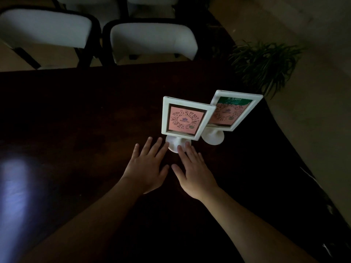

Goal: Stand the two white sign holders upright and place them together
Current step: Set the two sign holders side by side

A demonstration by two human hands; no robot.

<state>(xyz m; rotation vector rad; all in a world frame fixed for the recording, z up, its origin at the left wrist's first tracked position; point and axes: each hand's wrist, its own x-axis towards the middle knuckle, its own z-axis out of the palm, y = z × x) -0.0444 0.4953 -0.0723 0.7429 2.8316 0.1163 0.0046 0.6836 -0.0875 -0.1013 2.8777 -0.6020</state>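
Note:
Two white sign holders stand upright on the dark table (76,130), each a framed pink code card on a round white foot. The nearer sign holder (185,118) overlaps the left edge of the farther sign holder (233,112), which stands just behind and to its right. My left hand (148,166) lies flat with fingers spread, fingertips at the left side of the nearer holder's foot (175,145). My right hand (193,171) is also flat and spread, its fingertips touching the foot's right side. Neither hand grips anything.
The table's right edge (296,149) runs diagonally close behind the farther holder. A green potted plant (266,63) stands beyond the table's far right corner. Two white chairs with dark frames (152,40) face the far edge. A bright glare patch (13,186) lies at the left.

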